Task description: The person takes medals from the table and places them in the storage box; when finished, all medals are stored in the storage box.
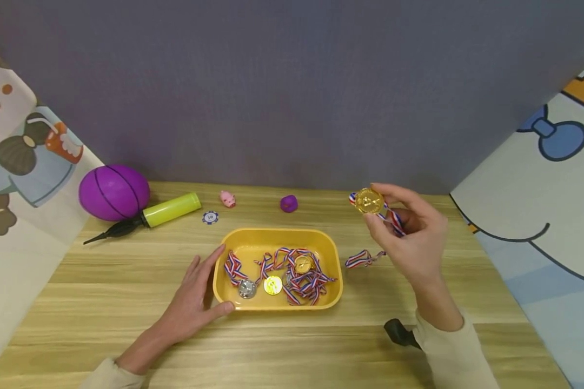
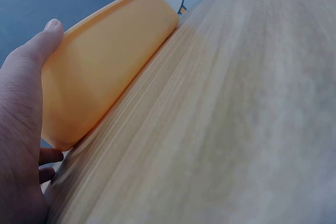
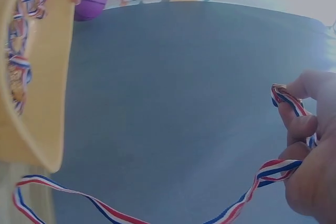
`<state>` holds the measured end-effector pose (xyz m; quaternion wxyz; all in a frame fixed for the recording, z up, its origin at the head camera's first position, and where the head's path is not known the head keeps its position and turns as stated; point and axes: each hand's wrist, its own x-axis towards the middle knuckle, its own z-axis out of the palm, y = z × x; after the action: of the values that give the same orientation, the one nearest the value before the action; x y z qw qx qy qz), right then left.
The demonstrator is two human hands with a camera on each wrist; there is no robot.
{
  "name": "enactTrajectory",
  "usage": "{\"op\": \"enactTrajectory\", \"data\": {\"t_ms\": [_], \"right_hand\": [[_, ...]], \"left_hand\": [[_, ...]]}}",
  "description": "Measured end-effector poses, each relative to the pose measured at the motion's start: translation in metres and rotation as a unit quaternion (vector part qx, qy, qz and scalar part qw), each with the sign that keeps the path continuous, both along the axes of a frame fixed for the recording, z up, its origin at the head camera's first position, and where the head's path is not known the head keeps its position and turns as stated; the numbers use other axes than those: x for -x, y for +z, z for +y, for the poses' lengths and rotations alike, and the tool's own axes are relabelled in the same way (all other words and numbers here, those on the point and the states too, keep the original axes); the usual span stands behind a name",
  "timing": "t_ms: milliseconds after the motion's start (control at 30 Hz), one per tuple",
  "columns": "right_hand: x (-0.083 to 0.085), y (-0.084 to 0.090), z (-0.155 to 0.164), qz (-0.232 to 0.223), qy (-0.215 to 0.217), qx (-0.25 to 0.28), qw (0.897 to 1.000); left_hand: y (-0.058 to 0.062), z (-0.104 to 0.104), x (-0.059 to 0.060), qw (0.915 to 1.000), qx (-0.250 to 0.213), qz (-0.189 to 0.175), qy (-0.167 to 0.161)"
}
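Note:
My right hand (image 1: 416, 232) pinches a gold medal (image 1: 369, 201) between thumb and fingers, raised to the right of a yellow plastic bin (image 1: 277, 231). Its red, white and blue ribbon (image 3: 273, 170) passes through the hand and trails down towards the table. My left hand (image 1: 190, 302) rests against the bin's left end, with the fingers along the side and the thumb at the near rim. Inside the bin lie a silver medal (image 1: 247, 289), a bright gold medal (image 1: 273, 284) and another gold medal (image 1: 304, 264) among tangled ribbons (image 1: 311, 283).
Behind the bin are a purple ball (image 1: 114, 193), a green hand pump (image 1: 172, 209), a poker chip (image 1: 210, 217), a pink pig figure (image 1: 227, 199) and a small purple object (image 1: 289, 203). A black object (image 1: 398, 332) lies near the right forearm. Grey and printed panels enclose the table.

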<state>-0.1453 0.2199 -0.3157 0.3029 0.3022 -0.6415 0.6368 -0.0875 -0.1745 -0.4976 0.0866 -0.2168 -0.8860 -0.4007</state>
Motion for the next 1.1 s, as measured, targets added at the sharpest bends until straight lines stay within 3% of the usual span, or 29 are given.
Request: {"op": "enactTrajectory", "data": {"t_ms": [533,667,867,1100], "right_hand": [[-0.002,0.031,-0.036,0.032,0.013,0.105,0.994],[-0.008,0.033,-0.050,0.024,0.019,0.099,0.995],[-0.012,0.012,-0.066,-0.002,0.041,0.022,0.999],[-0.008,-0.026,-0.080,-0.034,0.073,-0.020,0.997]], "left_hand": [[0.001,0.000,-0.002,0.9999,-0.001,-0.012,0.006],[0.001,0.000,-0.001,0.9999,-0.001,-0.011,0.005],[0.001,0.001,-0.001,0.9999,-0.002,-0.014,0.004],[0.002,0.000,-0.002,0.9998,0.000,-0.020,0.009]]}}
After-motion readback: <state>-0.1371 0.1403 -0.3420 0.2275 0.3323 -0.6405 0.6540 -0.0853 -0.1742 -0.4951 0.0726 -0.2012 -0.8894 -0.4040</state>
